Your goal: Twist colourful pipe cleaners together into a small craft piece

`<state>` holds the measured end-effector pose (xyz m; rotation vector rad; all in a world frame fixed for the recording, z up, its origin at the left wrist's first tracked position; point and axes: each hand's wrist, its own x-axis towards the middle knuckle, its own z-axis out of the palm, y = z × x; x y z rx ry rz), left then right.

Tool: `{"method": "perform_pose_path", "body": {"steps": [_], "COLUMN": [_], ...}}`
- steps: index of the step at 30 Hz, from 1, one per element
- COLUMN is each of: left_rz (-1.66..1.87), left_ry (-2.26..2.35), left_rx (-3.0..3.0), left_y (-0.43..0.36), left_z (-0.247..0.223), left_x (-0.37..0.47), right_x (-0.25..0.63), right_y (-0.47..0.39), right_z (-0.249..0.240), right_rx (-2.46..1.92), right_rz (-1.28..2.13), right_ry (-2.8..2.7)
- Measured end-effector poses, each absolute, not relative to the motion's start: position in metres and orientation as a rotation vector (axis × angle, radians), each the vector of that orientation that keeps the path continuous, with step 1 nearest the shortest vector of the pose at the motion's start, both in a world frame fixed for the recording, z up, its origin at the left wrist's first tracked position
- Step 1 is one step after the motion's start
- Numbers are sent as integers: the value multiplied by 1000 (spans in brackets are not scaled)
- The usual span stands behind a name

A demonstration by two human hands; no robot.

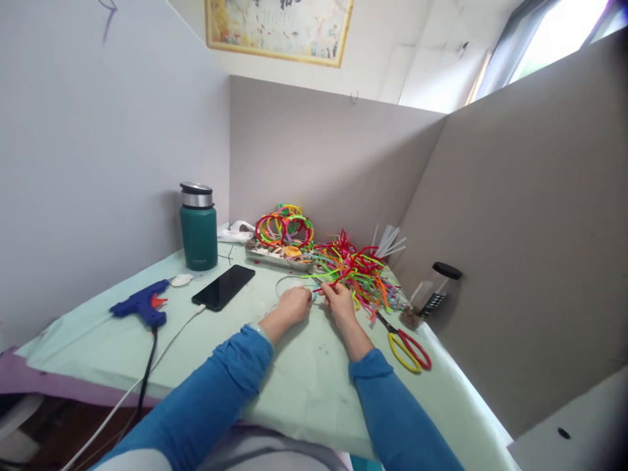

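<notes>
My left hand [295, 305] is closed, its fingertips together near the middle of the table. A thin grey hoop [280, 281], like a bare headband, curves out from behind it and seems to be in its grip. My right hand [339, 303] pinches a red pipe cleaner [318, 290], whose end reaches toward the left fingertips. A small light-blue bit shows between the hands; what it is I cannot make out. Just beyond the right hand lies a tangled heap of colourful pipe cleaners [360, 268]. Scissors [409, 350] with one red and one yellow handle rest right of my right wrist.
Wrapped colourful hoops [283, 229] stand on a metal tray [275, 260] of small pieces. Leftward are a green bottle [199, 237], a phone [224, 288] on a white cable and a blue glue gun [142, 303]. Clear sticks [390, 241] and a black-lidded jar [434, 294] are at right.
</notes>
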<state>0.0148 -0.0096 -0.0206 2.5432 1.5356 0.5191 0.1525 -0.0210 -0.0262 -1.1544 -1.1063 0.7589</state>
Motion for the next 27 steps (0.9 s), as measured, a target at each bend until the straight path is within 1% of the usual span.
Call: {"method": "perform_pose_path", "body": {"steps": [4, 12, 17, 27], "left_rz": [613, 924, 1010, 1086], "left_ry": [1465, 1424, 1342, 1135], "left_rx": [2512, 2191, 2038, 1840], "left_y": [-7, -7, -2, 12], "left_z": [-24, -18, -14, -26], "left_x": [13, 12, 13, 16], "right_x": [153, 151, 149, 147], "right_y": [-19, -23, -27, -26], "right_z": [-28, -22, -20, -24], "right_rx": [-1143, -996, -892, -924], "right_rz": [776, 884, 952, 985], "right_ry": [-1089, -1084, -1074, -1108]}}
